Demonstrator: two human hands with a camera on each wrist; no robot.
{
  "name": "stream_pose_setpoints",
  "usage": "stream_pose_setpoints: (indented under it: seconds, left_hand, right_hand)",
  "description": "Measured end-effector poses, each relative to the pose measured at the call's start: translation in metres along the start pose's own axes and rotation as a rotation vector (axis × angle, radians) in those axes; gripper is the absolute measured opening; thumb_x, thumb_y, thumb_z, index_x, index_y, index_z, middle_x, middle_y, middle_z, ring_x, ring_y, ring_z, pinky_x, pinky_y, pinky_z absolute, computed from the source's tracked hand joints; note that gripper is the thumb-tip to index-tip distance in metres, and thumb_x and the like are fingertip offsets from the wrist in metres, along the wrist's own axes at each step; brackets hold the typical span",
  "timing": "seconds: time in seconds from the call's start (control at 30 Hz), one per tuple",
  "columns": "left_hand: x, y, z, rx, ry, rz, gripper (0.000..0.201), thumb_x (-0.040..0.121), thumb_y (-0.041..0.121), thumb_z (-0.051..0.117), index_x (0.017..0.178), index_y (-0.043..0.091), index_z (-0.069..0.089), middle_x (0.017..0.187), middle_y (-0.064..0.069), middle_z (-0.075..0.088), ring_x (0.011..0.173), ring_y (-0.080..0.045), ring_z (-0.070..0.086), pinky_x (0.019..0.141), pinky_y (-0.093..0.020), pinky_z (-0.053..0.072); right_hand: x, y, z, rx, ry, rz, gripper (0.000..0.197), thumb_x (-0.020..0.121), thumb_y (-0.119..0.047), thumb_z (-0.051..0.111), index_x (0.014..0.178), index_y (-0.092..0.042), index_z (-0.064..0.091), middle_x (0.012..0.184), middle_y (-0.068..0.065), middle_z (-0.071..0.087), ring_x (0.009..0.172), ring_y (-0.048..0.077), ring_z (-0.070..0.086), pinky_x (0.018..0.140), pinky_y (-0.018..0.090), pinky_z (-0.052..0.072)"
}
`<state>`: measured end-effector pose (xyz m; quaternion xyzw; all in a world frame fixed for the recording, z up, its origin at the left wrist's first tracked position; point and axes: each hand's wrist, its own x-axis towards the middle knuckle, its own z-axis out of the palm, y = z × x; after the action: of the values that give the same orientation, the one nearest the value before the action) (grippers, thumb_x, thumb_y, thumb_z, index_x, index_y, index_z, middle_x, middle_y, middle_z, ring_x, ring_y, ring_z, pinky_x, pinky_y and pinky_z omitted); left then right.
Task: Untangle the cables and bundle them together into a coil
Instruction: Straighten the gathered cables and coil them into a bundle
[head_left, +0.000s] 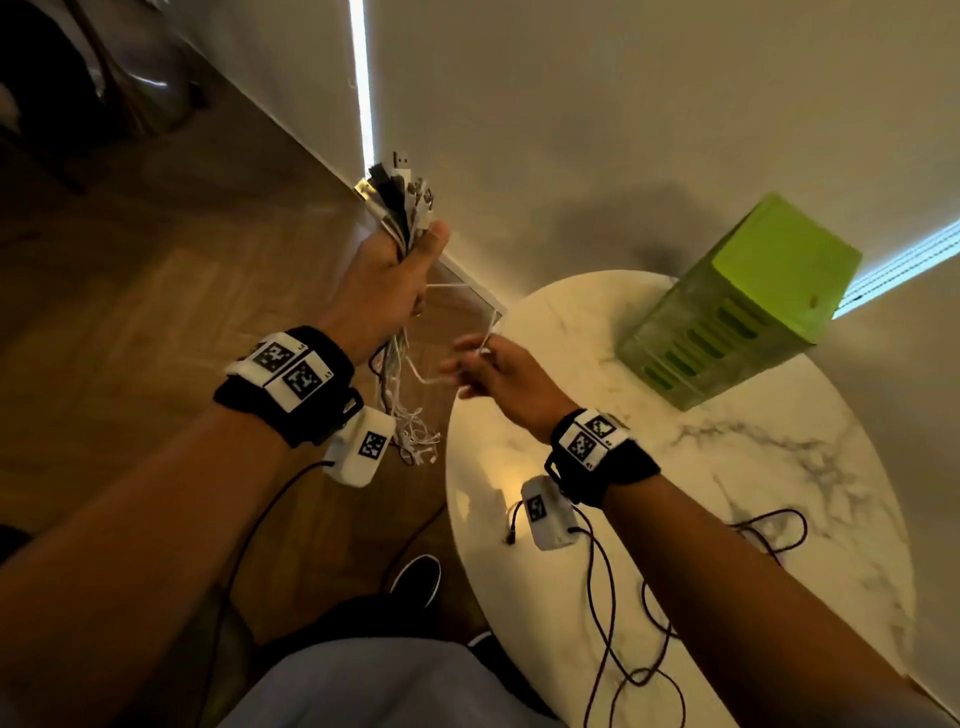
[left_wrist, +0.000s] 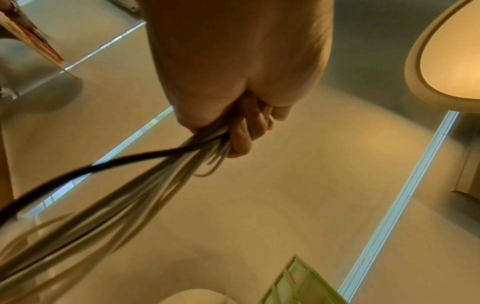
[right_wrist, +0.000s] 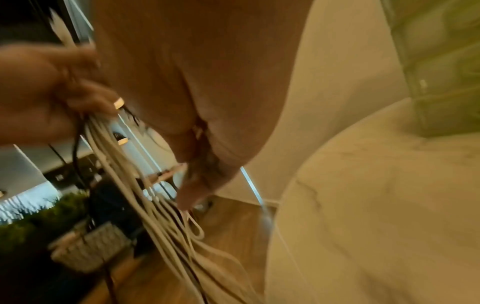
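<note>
- A dark cable (head_left: 644, 597) lies in loose loops on the near part of the round marble desk (head_left: 779, 467).
- The right hand (head_left: 493, 371) pinches one white strand (head_left: 485, 332) above the desk's left edge.
- The left hand (head_left: 387, 280) is clenched round the cable bundle (head_left: 402, 208), mostly white; plugs fan out above the fist, and tangled ends hang below, partly hidden by the wrist.
- The right wrist view is blurred.

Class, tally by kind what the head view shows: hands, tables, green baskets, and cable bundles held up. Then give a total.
Hands: 2, left hand and right hand
Marble table: 1
Green basket: 1
Cable bundle: 1
Total: 5
</note>
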<state>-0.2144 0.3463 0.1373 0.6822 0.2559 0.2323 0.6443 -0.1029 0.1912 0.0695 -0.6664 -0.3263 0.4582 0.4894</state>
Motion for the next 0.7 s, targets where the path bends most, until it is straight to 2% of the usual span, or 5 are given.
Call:
stream_pose_setpoints:
  seconds: [0.13,0.23,0.43,0.53,0.7]
  left_hand:
    - [0.002,-0.008,-0.015,-0.038,-0.006,-0.04,0.036,0.103,0.048,0.05,0.087,0.015,0.049,0.061,0.001,0.03,0.049,-0.013,0.029,0.05,-0.027,0.036]
    - [0.003,-0.013,-0.021,-0.085,-0.053,-0.07,0.037,0.103,0.05,0.045,0.09,0.016,0.05,0.064,-0.001,0.031,0.051,-0.015,0.027,0.048,-0.026,0.029]
    - [0.006,-0.027,-0.021,-0.232,-0.173,-0.177,0.039,0.102,0.052,0.043,0.077,0.022,0.046,0.065,0.003,0.035,0.051,-0.011,0.03,0.051,-0.028,0.028]
    - [0.009,-0.031,-0.019,-0.217,-0.217,-0.189,0.041,0.101,0.055,0.044,0.079,0.021,0.047,0.065,0.004,0.039,0.055,-0.012,0.04,0.056,-0.029,0.038]
    - [0.016,-0.035,-0.023,-0.164,-0.166,-0.193,0.044,0.101,0.056,0.041,0.081,0.019,0.049,0.065,0.003,0.047,0.065,-0.02,0.055,0.071,-0.044,0.05]
  right_hand:
    - [0.001,0.068,0.016,-0.645,-0.189,0.288,0.029,0.104,-0.023,0.052,0.112,-0.001,0.069,0.093,0.013,0.076,0.086,0.024,0.073,0.084,0.042,0.057]
    - [0.0,0.09,0.02,-0.92,-0.217,0.384,0.042,0.098,-0.035,0.061,0.128,-0.006,0.063,0.116,0.016,0.072,0.111,0.027,0.066,0.098,0.033,0.049]
    - [0.015,0.03,0.021,-0.504,-0.005,-0.097,0.067,0.09,-0.043,0.072,0.147,-0.024,0.042,0.138,0.0,0.051,0.116,0.014,0.057,0.09,0.025,0.049]
    - [0.015,-0.008,0.032,-0.35,-0.09,-0.171,0.04,0.096,-0.038,0.065,0.132,-0.024,0.054,0.122,-0.007,0.063,0.108,0.002,0.061,0.09,0.022,0.053]
    - [0.011,-0.011,0.041,-0.479,0.12,-0.313,0.009,0.106,-0.023,0.051,0.105,-0.02,0.06,0.087,-0.002,0.069,0.069,0.005,0.068,0.068,0.02,0.054]
